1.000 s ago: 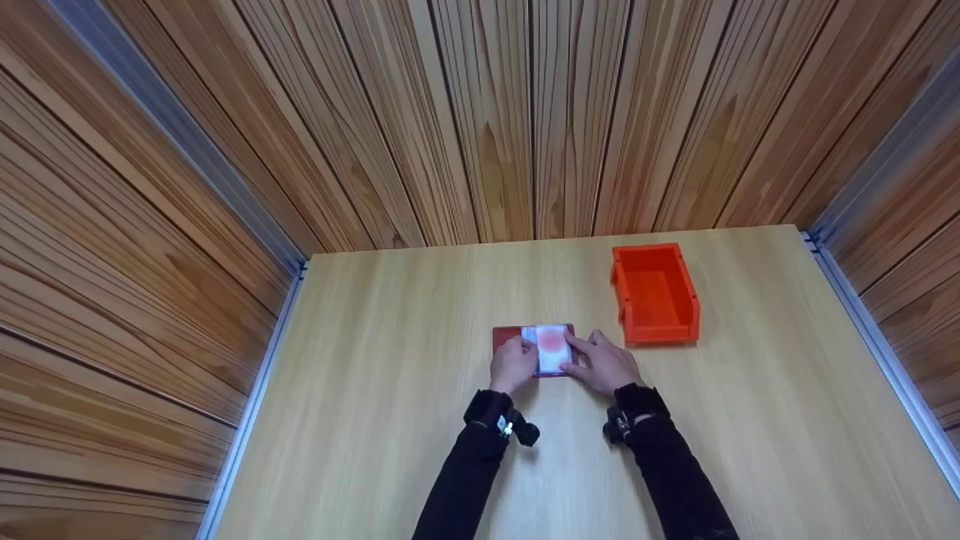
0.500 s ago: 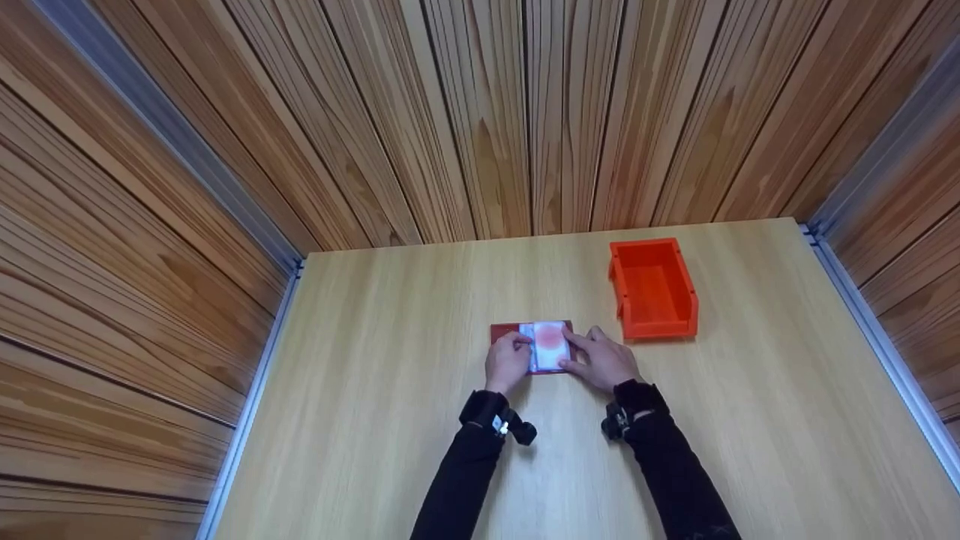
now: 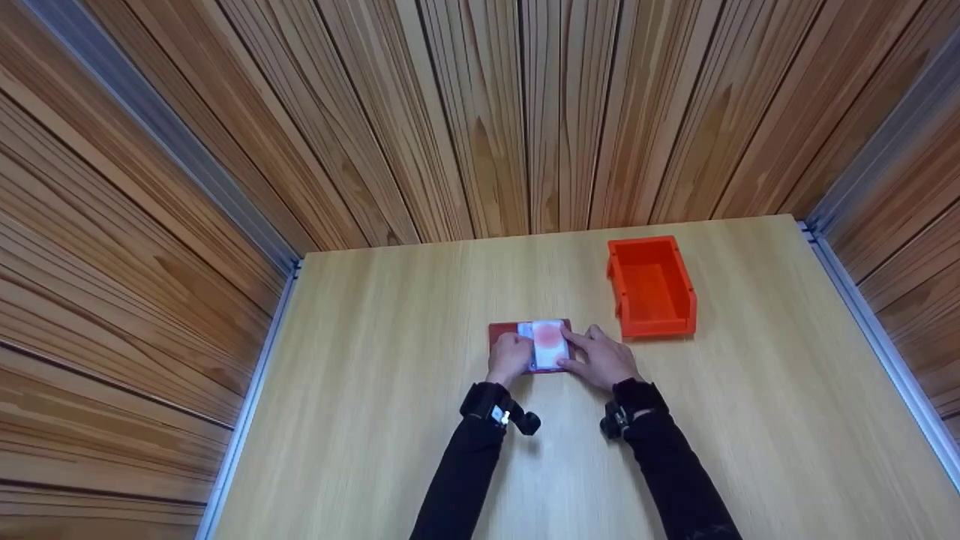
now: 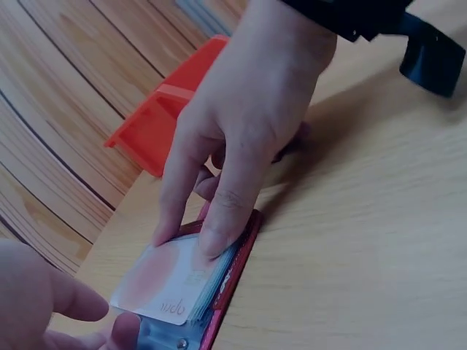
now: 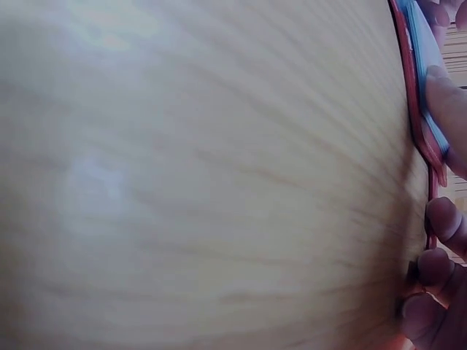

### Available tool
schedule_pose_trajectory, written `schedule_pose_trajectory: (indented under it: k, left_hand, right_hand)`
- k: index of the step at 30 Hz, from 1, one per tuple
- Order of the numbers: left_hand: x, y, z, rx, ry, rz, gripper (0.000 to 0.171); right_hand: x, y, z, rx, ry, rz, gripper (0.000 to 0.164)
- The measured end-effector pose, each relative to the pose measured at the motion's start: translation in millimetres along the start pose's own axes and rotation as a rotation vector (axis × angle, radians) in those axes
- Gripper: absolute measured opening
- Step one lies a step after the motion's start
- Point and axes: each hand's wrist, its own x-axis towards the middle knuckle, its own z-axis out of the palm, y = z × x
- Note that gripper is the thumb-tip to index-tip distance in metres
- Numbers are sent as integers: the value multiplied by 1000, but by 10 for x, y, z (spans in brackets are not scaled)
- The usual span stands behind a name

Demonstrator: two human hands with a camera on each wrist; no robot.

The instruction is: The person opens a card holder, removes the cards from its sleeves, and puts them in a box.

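Note:
A red card holder [image 3: 502,329] lies opened flat on the table, with a stack of clear sleeves inside. The top card [image 3: 550,345] is white with a pink round print. My right hand [image 3: 604,361] presses its thumb and index finger onto the card's right part. In the right wrist view, the other fingertips [image 5: 441,216] lie beside the red cover. My left hand [image 3: 510,356] is over the left side of the holder. In the left wrist view, its thumb and index finger are by the card's corner, with a small gap showing; whether they pinch a sleeve is unclear.
An orange-red open bin [image 3: 651,286] stands on the table, right of and behind the holder. Wooden plank walls [image 3: 480,120] rise behind and at both sides. Metal strips [image 3: 244,405] run along the table's side edges.
My left hand has shifted slightly forward and turned over the holder, so its fingertips show less in the head view. The right hand keeps its place on the card.

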Motion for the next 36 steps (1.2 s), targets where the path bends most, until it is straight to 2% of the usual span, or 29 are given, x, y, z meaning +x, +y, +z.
schedule_pose_trajectory:
  k: [4,9,12,17,20,23,31,36]
  left_hand:
    - [7,17,3,56,2,8,33]
    - [22,32,-3,94,2,10,30]
    - [31,26,-5,79,-5,26,29]
    - [35,14,-11,3,-11,47,32]
    - [32,5,-2,18,-20,48,33]
    - [24,5,25,77,-21,52,31]
    - [18,-2,113,182,68,109,19]
    - [21,-30,136,204,95,104,18]
  right_hand:
    - [3,7,13,5,17,-17,70]
    - [4,-6,2,-4,6,-10,70]
    - [3,-17,-11,-9,-5,-3,71]
    - [5,-17,-18,-4,-6,0,71]
    - [13,-9,-8,-4,-7,-4,70]
    - [20,5,-2,-2,-11,-12,71]
    - [19,27,-8,-15,6,-13,71]
    - [13,-1,-6,-5,-24,19,71]
